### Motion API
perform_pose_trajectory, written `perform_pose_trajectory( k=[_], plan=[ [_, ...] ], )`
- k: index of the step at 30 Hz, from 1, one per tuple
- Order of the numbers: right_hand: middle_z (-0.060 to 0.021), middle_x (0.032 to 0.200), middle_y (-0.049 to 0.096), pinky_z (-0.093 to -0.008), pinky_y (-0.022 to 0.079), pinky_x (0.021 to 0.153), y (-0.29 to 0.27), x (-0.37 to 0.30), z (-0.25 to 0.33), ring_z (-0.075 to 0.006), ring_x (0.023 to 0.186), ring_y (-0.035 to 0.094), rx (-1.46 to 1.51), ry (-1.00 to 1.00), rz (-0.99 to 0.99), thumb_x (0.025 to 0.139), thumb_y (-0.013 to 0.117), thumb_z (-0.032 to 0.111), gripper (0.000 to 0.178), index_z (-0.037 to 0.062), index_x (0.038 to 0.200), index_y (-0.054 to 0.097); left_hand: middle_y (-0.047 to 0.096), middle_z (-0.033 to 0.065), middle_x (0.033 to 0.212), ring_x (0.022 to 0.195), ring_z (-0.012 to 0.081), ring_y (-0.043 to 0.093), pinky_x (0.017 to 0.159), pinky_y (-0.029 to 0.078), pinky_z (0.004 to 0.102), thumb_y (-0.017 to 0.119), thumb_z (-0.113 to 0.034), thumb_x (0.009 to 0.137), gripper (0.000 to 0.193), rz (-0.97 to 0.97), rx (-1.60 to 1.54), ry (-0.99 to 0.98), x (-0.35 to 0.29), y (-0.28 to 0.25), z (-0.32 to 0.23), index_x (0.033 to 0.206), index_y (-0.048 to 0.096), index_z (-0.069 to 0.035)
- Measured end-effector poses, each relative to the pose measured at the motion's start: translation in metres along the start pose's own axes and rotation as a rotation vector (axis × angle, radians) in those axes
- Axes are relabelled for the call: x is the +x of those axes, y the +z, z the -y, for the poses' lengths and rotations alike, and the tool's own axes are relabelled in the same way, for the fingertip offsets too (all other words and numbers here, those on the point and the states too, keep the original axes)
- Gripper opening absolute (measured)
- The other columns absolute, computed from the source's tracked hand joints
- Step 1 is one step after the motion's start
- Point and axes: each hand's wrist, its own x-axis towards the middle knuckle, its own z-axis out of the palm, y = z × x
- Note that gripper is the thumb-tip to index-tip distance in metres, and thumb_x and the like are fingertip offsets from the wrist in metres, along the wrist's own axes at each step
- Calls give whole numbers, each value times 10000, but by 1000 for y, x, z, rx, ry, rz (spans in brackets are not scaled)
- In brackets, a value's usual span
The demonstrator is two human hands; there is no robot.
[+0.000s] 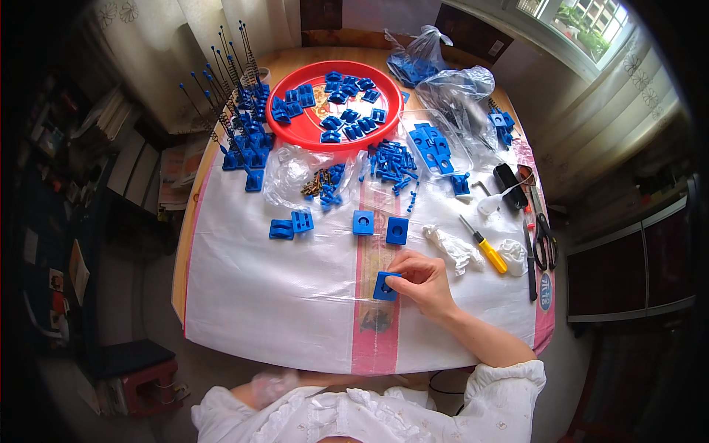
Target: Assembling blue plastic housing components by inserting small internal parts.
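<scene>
My right hand [422, 284] rests on the white table cover [281, 295] and grips a small blue square block [385, 286] with a round hole by its right side. Two more such blue blocks [362, 222] [396, 230] lie just beyond it on a pink strip. My left hand [272, 384] is down at my lap below the table edge, seemingly in a clear plastic glove; its fingers are not visible. A crumpled clear glove [452, 247] lies right of the held block.
A red round tray [289, 137] holds several blue parts at the back. Blue bases with thin spring rods [240, 118] stand back left. Plastic bags [450, 92], loose blue pegs [391, 166], a yellow-handled screwdriver [484, 247] and scissors [545, 244] lie to the right.
</scene>
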Motion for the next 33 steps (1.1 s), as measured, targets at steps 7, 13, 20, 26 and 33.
perform_pose_trajectory(
  k=[7, 13, 20, 26, 33],
  plan=[
    [-34, 926, 634, -184, 499, 648, -2, 0, -2, -58, 765, 600, 9, 12, 2, 823, 719, -8, 78, -41, 893, 726, 710, 180, 967, 857, 278, 671, 732, 509, 396, 740, -251, 798, 357, 333, -165, 173, 65, 37, 32, 1024, 688, 20],
    [-69, 927, 630, -228, 521, 693, -4, -2, 3, -104, 804, 613, -12, 47, 16, 805, 701, -66, 104, -52, 906, 722, 708, 180, 955, 848, 281, 669, 725, 508, 397, 741, -252, 798, 350, 407, -225, 175, 72, 41, 37, 1011, 688, 20],
    [-70, 931, 630, -231, 520, 699, -2, -1, 2, -105, 808, 610, -18, 47, 21, 806, 697, -67, 107, -52, 909, 722, 705, 180, 941, 836, 285, 666, 717, 505, 399, 742, -252, 797, 342, 462, -277, 185, 75, 41, 40, 997, 688, 20],
    [-26, 904, 634, -189, 495, 636, 1, 0, 1, -53, 758, 601, 5, 13, -1, 822, 722, -4, 73, -36, 888, 728, 703, 180, 929, 827, 289, 664, 711, 504, 400, 742, -252, 797, 336, 502, -304, 202, 81, 42, 40, 985, 688, 21],
    [-23, 897, 633, -186, 488, 631, -1, 0, -1, -49, 754, 596, -10, 15, 4, 822, 724, -4, 74, -37, 889, 724, 701, 180, 915, 815, 293, 661, 703, 502, 401, 743, -253, 796, 329, 543, -347, 222, 90, 46, 42, 971, 688, 21]
  ],
)
